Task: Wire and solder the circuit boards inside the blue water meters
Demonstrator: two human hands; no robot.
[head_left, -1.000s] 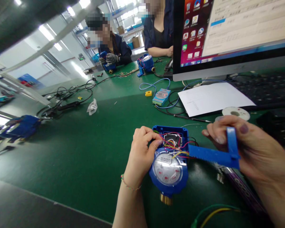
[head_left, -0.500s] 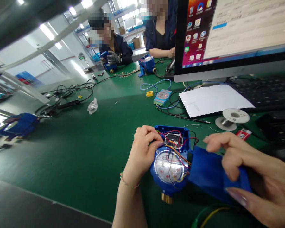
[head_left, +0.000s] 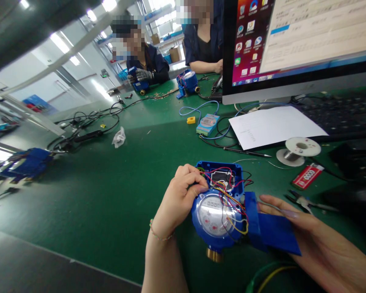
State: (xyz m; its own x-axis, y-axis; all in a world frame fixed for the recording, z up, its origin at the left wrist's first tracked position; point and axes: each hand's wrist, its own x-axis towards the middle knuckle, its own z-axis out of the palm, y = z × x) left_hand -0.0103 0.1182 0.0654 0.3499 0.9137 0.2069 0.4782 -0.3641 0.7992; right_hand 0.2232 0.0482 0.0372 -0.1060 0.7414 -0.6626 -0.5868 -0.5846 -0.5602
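Note:
A blue water meter [head_left: 216, 213] lies face up on the green table, its round dial showing and a brass fitting at its near end. Behind the dial stands its open box [head_left: 240, 179], with red, black and yellow wires looping out over the dial. My left hand [head_left: 183, 191] is closed, its fingertips pinching the meter's left edge by the box; the exact grip point is hidden. Along the right side, a blue plastic housing [head_left: 274, 230] is tilted beside the meter. My right hand [head_left: 317, 238] holds it from the right, with the thumb over its top and the other fingers mostly hidden.
Cutters [head_left: 303, 201], a red packet [head_left: 307, 176] and a solder spool [head_left: 301, 151] lie right of the meter. Behind are a pen [head_left: 247, 152], paper [head_left: 274, 127], a light-blue module [head_left: 208, 124] and a monitor [head_left: 293, 91]. Two people sit across the table, one with gloved hands [head_left: 143, 75] on another meter.
My right hand has turned and lowered around the housing, swinging it to a new tilt. The cutters and the whole red packet now show. My left hand keeps its hold.

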